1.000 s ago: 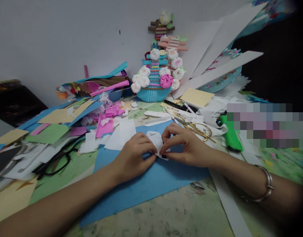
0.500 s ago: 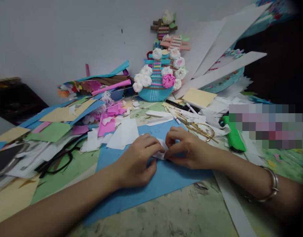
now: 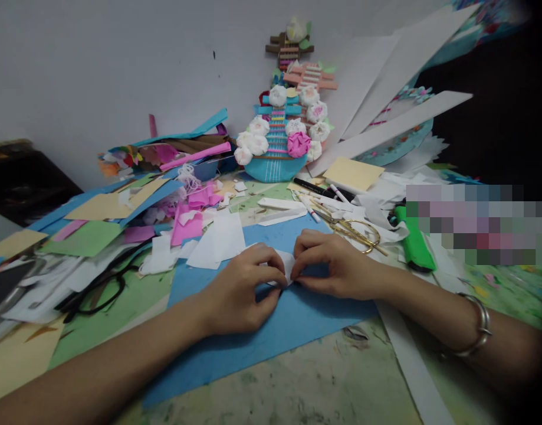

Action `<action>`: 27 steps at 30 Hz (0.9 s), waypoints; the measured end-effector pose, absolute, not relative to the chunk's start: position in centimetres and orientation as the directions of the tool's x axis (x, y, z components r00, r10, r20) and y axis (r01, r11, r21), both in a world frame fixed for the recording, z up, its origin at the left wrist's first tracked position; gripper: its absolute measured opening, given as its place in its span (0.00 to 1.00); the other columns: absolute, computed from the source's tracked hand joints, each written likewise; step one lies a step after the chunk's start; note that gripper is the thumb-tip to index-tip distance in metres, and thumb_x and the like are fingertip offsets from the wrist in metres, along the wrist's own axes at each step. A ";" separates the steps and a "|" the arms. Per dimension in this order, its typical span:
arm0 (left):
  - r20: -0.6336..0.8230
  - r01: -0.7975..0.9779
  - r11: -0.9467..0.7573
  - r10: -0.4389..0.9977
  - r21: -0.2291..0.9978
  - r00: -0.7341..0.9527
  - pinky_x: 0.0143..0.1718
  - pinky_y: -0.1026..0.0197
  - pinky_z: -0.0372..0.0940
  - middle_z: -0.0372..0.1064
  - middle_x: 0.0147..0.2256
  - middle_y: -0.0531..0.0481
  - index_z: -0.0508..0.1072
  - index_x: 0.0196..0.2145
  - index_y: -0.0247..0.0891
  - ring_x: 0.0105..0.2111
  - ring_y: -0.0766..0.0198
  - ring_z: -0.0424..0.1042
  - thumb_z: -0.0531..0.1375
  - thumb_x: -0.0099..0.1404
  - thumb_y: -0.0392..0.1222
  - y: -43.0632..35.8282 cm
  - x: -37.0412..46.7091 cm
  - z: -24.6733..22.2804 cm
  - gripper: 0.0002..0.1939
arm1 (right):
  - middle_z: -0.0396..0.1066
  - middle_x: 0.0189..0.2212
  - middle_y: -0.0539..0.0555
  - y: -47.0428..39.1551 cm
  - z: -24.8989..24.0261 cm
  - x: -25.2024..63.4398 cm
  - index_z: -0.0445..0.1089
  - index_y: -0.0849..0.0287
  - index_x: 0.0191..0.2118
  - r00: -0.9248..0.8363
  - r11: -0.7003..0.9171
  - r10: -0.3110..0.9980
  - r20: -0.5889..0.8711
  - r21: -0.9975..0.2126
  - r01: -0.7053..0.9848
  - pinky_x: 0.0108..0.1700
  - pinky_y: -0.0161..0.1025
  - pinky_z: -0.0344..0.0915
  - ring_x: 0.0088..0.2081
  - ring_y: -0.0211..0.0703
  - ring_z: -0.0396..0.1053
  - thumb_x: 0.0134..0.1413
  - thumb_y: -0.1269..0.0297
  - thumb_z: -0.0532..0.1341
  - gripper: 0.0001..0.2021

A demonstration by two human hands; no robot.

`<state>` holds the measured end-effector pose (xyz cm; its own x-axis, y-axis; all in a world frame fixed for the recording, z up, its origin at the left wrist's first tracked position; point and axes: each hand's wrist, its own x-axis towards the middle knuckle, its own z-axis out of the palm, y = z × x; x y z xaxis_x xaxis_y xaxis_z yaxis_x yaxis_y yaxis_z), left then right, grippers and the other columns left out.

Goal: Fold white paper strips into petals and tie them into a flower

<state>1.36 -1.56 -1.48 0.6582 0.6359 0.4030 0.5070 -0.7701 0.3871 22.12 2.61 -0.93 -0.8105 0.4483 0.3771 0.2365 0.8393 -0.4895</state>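
A small piece of white paper (image 3: 287, 267) is pinched between my two hands, just over a blue sheet (image 3: 262, 339). My left hand (image 3: 246, 286) grips its left part with thumb and fingers curled together. On the other side, my right hand (image 3: 332, 265) pinches its right edge, thumb against fingertips. The fingers hide much of the piece. Beyond the left hand, several white paper pieces (image 3: 217, 236) lie at the blue sheet's far edge. A silver bangle (image 3: 482, 324) circles the right wrist.
Gold-handled scissors (image 3: 361, 233) and pens (image 3: 312, 188) lie beyond my right hand, near a green case (image 3: 414, 239). Black glasses (image 3: 105, 295) and coloured paper (image 3: 82, 236) are at left. A blue instrument-shaped craft with paper flowers (image 3: 275, 165) leans against the wall.
My left thumb has closed up against the fingers at the white paper. Both hands stay over the blue sheet, and the view has shifted slightly.
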 end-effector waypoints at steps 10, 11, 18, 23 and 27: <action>0.312 0.530 -0.613 0.774 0.585 0.551 0.37 0.62 0.65 0.69 0.31 0.50 0.72 0.27 0.36 0.34 0.66 0.68 0.58 0.55 0.29 -0.8 1.9 -1.9 0.05 | 0.65 0.31 0.52 2.8 -1.7 21.6 0.71 0.63 0.34 -0.737 0.768 0.569 0.364 -0.557 0.318 0.37 0.35 0.60 0.34 0.37 0.63 0.49 0.74 0.61 0.05; 0.304 0.534 -0.602 0.782 0.594 0.544 0.36 0.62 0.65 0.69 0.31 0.50 0.71 0.27 0.36 0.33 0.66 0.68 0.58 0.55 0.28 -0.8 1.9 -2.0 0.05 | 0.65 0.31 0.52 2.9 -1.6 21.6 0.70 0.63 0.35 -0.715 0.754 0.589 0.376 -0.574 0.319 0.37 0.35 0.60 0.34 0.37 0.63 0.50 0.75 0.60 0.06; 0.240 0.569 -0.551 0.813 0.611 0.530 0.34 0.64 0.63 0.66 0.35 0.50 0.68 0.28 0.36 0.34 0.67 0.66 0.56 0.55 0.27 -0.8 1.8 -1.9 0.06 | 0.70 0.26 0.49 3.6 -1.3 22.2 0.70 0.62 0.31 -0.582 0.604 0.751 0.312 -0.682 0.413 0.30 0.33 0.59 0.26 0.34 0.63 0.46 0.77 0.57 0.07; 0.225 0.588 -0.546 0.817 0.596 0.530 0.35 0.62 0.62 0.65 0.34 0.50 0.67 0.28 0.37 0.34 0.66 0.65 0.56 0.56 0.29 -0.7 1.8 -1.9 0.05 | 0.73 0.29 0.51 3.3 -1.2 22.2 0.73 0.61 0.30 -0.706 0.659 0.665 0.244 -0.636 0.402 0.36 0.35 0.61 0.32 0.38 0.67 0.44 0.77 0.59 0.07; 0.229 0.595 -0.546 0.820 0.590 0.525 0.35 0.62 0.61 0.64 0.34 0.50 0.66 0.29 0.37 0.34 0.66 0.64 0.56 0.56 0.30 -0.8 1.7 -2.0 0.04 | 0.73 0.30 0.52 3.2 -1.2 22.1 0.74 0.62 0.30 -0.733 0.686 0.637 0.236 -0.608 0.400 0.39 0.36 0.61 0.35 0.39 0.67 0.44 0.78 0.59 0.08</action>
